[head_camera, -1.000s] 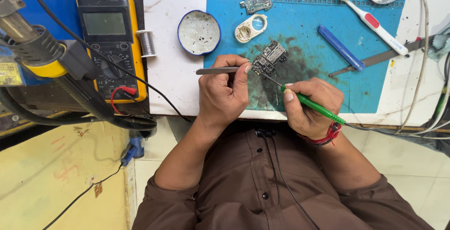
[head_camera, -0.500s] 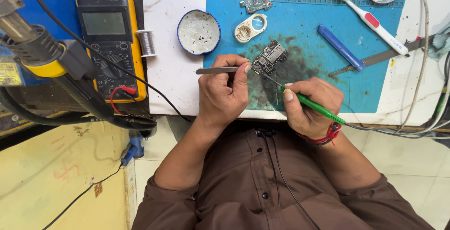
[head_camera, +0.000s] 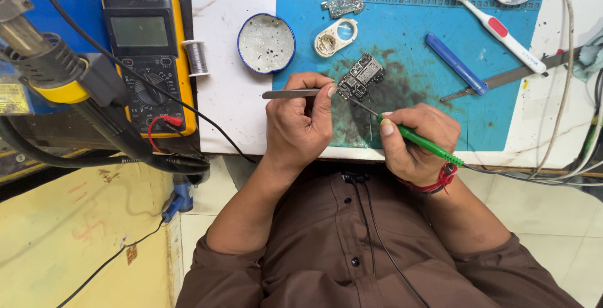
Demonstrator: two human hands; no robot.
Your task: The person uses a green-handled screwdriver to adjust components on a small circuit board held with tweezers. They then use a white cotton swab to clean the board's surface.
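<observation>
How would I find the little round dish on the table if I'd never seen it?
Start at the big blue mat on the white table. At the mat's left edge, above the left hand, sits the dish. It alone is round with a dark blue rim and speckled white inside; the wire spool beside it is a small grey cylinder.

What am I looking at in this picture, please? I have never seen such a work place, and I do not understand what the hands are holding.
The camera sits on the person's head and looks down, so the table edge is near their body. The left hand holds metal tweezers against a small circuit board. The right hand holds a green-handled tool with its thin tip at that board. The board lies on a blue work mat, stained dark there. Nearby lie a round blue-rimmed tin, a spool of wire, a yellow multimeter, a toothbrush and a blue stick-shaped tool.
</observation>
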